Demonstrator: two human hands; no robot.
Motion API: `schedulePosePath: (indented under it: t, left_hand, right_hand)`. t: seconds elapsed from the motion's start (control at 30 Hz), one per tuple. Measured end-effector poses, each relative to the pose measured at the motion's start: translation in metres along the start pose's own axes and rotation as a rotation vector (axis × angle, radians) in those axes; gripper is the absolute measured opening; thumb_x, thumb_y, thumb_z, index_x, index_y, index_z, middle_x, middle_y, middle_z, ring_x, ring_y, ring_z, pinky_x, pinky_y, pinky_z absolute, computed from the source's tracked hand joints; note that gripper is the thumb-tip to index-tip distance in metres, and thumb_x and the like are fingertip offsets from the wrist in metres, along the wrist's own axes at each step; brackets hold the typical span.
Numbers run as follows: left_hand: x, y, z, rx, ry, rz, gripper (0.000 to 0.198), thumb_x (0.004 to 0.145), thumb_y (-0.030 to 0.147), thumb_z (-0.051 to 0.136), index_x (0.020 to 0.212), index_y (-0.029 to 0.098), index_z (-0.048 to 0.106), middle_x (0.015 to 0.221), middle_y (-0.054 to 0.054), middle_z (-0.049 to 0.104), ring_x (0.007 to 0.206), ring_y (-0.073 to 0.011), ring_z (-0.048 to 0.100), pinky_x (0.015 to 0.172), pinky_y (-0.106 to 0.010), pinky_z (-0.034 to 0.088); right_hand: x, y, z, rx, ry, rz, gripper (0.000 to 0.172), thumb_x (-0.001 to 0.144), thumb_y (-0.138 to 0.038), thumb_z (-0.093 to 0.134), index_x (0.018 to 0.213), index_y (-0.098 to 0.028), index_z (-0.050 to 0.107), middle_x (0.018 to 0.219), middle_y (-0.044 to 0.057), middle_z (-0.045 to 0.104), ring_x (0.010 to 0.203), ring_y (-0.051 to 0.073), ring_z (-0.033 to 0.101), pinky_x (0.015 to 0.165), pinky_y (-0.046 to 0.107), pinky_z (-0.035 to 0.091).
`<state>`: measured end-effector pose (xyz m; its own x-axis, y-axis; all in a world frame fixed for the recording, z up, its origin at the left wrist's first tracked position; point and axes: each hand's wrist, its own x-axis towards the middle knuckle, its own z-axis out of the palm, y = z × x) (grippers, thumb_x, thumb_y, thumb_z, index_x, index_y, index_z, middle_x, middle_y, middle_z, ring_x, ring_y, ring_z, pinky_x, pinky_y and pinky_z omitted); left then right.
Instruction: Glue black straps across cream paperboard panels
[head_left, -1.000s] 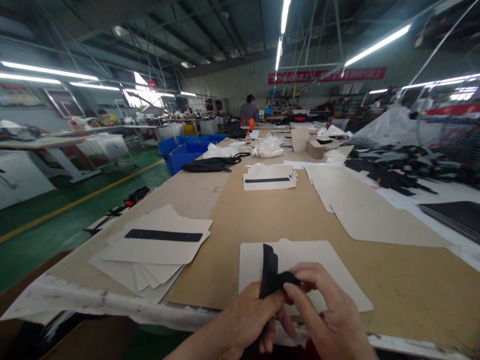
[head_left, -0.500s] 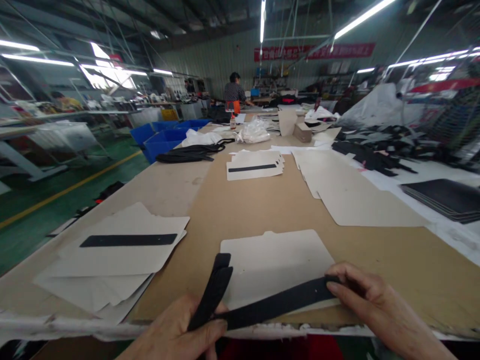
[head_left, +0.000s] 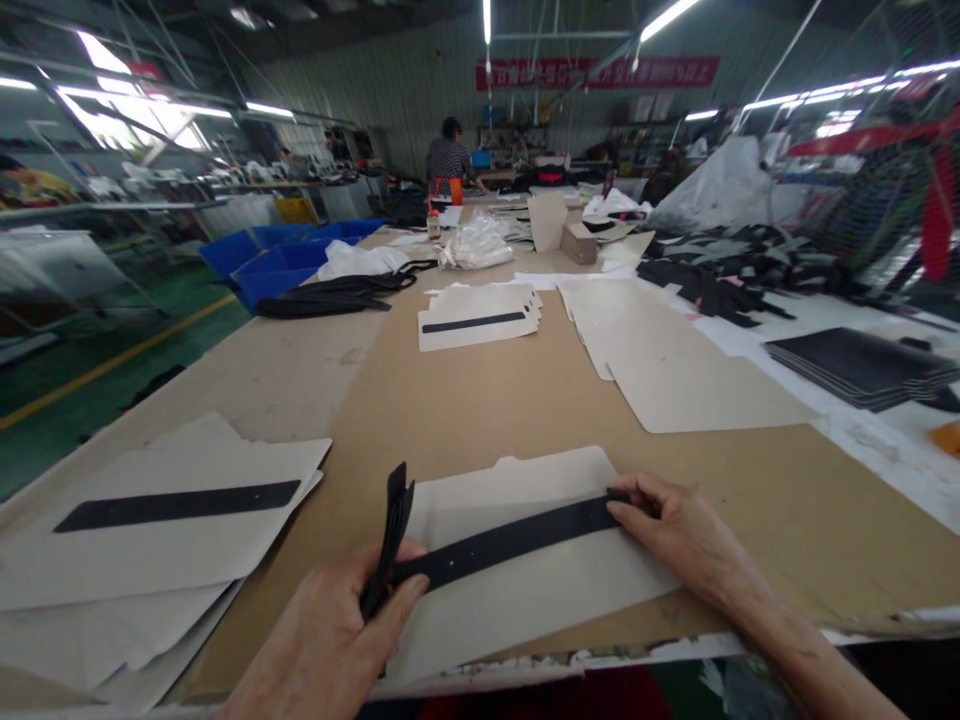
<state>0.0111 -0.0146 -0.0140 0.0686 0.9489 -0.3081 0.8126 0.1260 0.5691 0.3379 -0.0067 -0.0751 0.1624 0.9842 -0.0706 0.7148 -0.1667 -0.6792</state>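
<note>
A long black strip (head_left: 517, 538) stretches between my two hands, over a pale sheet (head_left: 480, 630) near the front edge. My right hand (head_left: 652, 515) pinches the strip's right end between thumb and fingers. Its left end is held in my left hand (head_left: 360, 610), whose fingers also close round a bundle of black strips (head_left: 391, 530) standing up from the grip. To the left, another black strip (head_left: 180, 503) lies on a stack of pale sheets (head_left: 247, 460). Farther back, a smaller-looking stack of sheets (head_left: 480, 337) bears a black strip (head_left: 472, 322) too.
Large pale sheets (head_left: 697, 395) lie at the right of the table (head_left: 375, 400), with black sheets (head_left: 862, 360) beyond. Black straps (head_left: 330, 297), a plastic bag (head_left: 476, 243) and blue bins (head_left: 281, 268) are at the back left. A person (head_left: 448, 165) stands at the far end.
Both hands have moved forward over the pale sheet, carrying the strip away from the front edge. The bundle in my left hand has turned more upright. The camera view has shifted rightward.
</note>
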Motion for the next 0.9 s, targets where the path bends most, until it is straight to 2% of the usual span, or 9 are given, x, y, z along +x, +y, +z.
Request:
schedulePosePath:
  t: [0.13,0.2,0.33,0.6,0.9]
  left_hand:
    - [0.005,0.001,-0.001,0.073,0.027,0.025,0.040,0.079,0.055,0.049,0.094,0.024,0.069,0.075,0.000,0.071,0.073,-0.0247,0.066,0.068,-0.029,0.047]
    - [0.007,0.001,-0.001,0.098,0.019,0.018,0.045,0.079,0.056,0.047,0.101,0.024,0.069,0.078,-0.001,0.073,0.076,-0.0263,0.067,0.070,-0.030,0.048]
    - [0.011,-0.004,0.002,0.141,0.031,0.018,0.054,0.080,0.058,0.044,0.118,0.024,0.065,0.098,-0.004,0.075,0.094,-0.0295,0.068,0.080,-0.033,0.050]
    - [0.018,-0.005,0.008,0.171,0.072,0.035,0.056,0.082,0.056,0.039,0.121,0.024,0.065,0.108,-0.003,0.074,0.100,-0.0277,0.069,0.089,-0.036,0.051]
    - [0.022,-0.010,0.009,0.186,0.109,0.090,0.047,0.086,0.052,0.041,0.117,0.026,0.066,0.108,-0.002,0.075,0.100,-0.0263,0.070,0.085,-0.034,0.054]
  right_hand:
    - [0.000,-0.003,0.001,-0.034,0.028,0.007,0.027,0.079,-0.042,0.055,0.091,-0.025,0.072,0.065,-0.003,0.061,0.063,0.016,0.058,0.062,0.028,0.041]
    - [0.000,-0.003,0.003,-0.063,0.049,0.000,0.026,0.078,-0.040,0.055,0.091,-0.025,0.072,0.065,-0.002,0.062,0.063,0.016,0.059,0.062,0.028,0.041]
    - [0.001,-0.004,0.005,-0.092,0.084,-0.002,0.026,0.078,-0.039,0.056,0.093,-0.026,0.073,0.067,-0.002,0.065,0.063,0.017,0.060,0.061,0.028,0.042]
    - [0.001,-0.008,0.007,-0.137,0.079,0.016,0.025,0.081,-0.033,0.057,0.098,-0.024,0.073,0.079,0.001,0.072,0.071,0.019,0.065,0.068,0.030,0.046]
    - [-0.001,-0.008,0.007,-0.222,0.101,-0.080,0.019,0.085,-0.026,0.055,0.098,-0.024,0.069,0.096,0.002,0.070,0.081,0.018,0.067,0.074,0.030,0.047]
